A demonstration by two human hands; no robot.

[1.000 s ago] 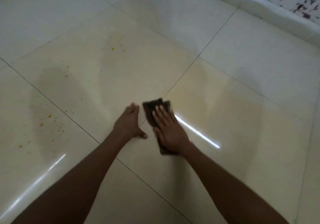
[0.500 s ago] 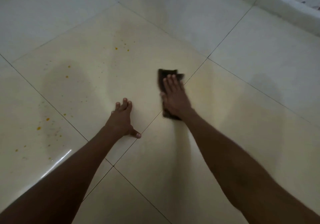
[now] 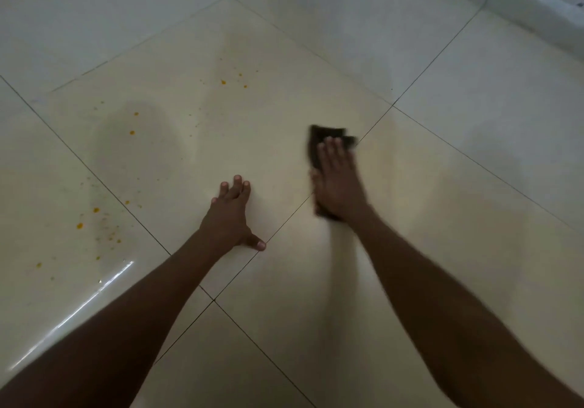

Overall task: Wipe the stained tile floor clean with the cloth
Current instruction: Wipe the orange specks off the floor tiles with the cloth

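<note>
No legible text, labels, brands or nos. anywhere in view.

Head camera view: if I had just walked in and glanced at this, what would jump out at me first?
Probably the right hand, pressed flat on a dark cloth against the pale tile floor, blurred as if mid-wipe. Next, the orange spots scattered over the tiles to the left, far from the cloth. The left hand rests flat on the floor, with nothing under it.
</note>
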